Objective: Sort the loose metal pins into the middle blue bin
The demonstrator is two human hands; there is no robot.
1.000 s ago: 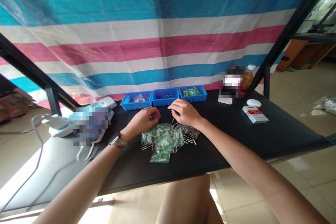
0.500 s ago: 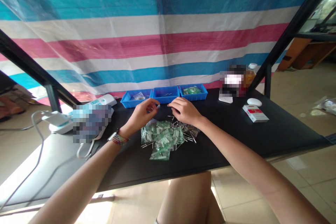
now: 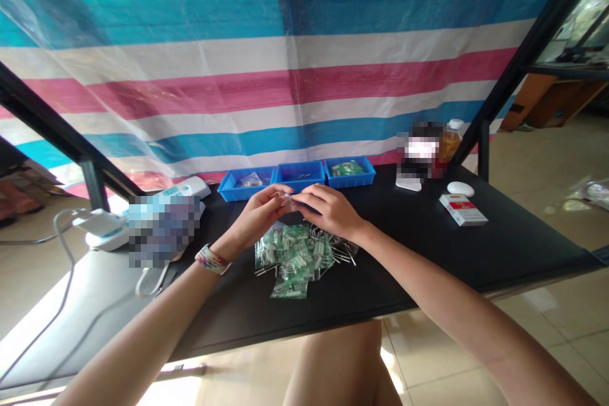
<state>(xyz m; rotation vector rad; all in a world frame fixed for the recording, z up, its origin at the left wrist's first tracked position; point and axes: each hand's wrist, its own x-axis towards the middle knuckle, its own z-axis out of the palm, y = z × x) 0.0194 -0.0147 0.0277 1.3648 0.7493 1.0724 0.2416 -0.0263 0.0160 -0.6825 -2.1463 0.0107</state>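
My left hand (image 3: 259, 216) pinches a small clear plastic bag (image 3: 287, 202) above the table. My right hand (image 3: 330, 210) meets it from the other side, fingers bent together at the bag. Whatever the right fingertips grip is too small to make out. Just in front of the hands lies a pile of green-tinted plastic packets (image 3: 297, 260) with small pale pieces inside. Thin metal pins (image 3: 343, 252) are scattered at the pile's right side, partly covered by my right hand.
Three joined blue bins stand behind the hands: the left bin (image 3: 228, 192) holds clear bags, the middle bin (image 3: 299, 184) a few thin pieces, the right bin (image 3: 356, 182) green packets. A power strip (image 3: 190, 188) with cables sits left; a red-white box (image 3: 464, 209) and bottle (image 3: 451, 139) right.
My hands have come together from a small gap, and the right fingers now reach the clear bag at my left fingertips. The pile looks the same. The view has shifted slightly.
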